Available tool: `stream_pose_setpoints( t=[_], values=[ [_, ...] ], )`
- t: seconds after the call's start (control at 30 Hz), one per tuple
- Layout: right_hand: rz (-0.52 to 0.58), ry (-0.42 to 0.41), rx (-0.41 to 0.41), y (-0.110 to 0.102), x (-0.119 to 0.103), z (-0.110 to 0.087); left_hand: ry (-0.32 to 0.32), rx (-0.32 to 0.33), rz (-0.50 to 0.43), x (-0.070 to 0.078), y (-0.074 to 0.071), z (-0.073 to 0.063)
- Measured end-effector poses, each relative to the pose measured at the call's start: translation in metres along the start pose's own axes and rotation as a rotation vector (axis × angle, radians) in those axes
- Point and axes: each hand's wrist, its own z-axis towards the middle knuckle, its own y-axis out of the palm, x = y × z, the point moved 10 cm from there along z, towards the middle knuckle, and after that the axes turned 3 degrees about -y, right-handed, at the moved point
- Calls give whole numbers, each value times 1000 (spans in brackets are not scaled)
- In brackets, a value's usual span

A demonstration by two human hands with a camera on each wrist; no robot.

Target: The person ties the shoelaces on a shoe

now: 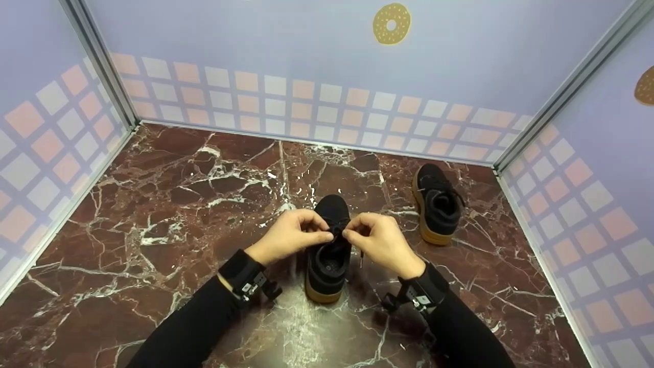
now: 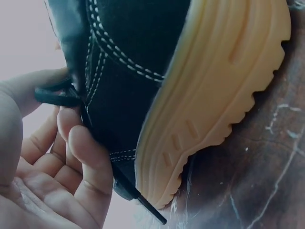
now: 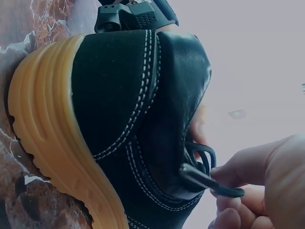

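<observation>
A black shoe (image 1: 327,276) with a tan sole stands on the floor between my hands, toe pointing away from me. Over its laces, my left hand (image 1: 295,232) pinches a black shoelace (image 2: 59,98) between thumb and fingers; in the left wrist view the lace bends into a loop there, and a lace end hangs beside the shoe. From the other side, my right hand (image 1: 380,240) pinches lace too, with a loop and a tipped end (image 3: 205,179) showing at its fingertips in the right wrist view. The knot area is partly hidden by the fingers.
A second black shoe (image 1: 442,209) with a tan sole stands to the right, its laces on top. Dark red marble floor (image 1: 204,245) lies under both shoes. Lilac wall panels (image 1: 317,51) with a checked border enclose the back and both sides.
</observation>
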Motion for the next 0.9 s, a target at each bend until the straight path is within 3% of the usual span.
stream_pose_setpoints(
  t=[0.27, 0.57, 0.77, 0.9],
  values=[
    [2, -13, -6, -1, -3, 0, 14, 27, 39, 4, 1, -1],
    [21, -28, -54, 3, -6, -2, -12, 49, 3, 2, 3, -1],
    [50, -6, -95, 8, -7, -2, -5, 53, -26, 3, 4, -2],
    [75, 32, -79, 7, -2, -2, 20, 49, -42, 4, 5, -2]
  ],
)
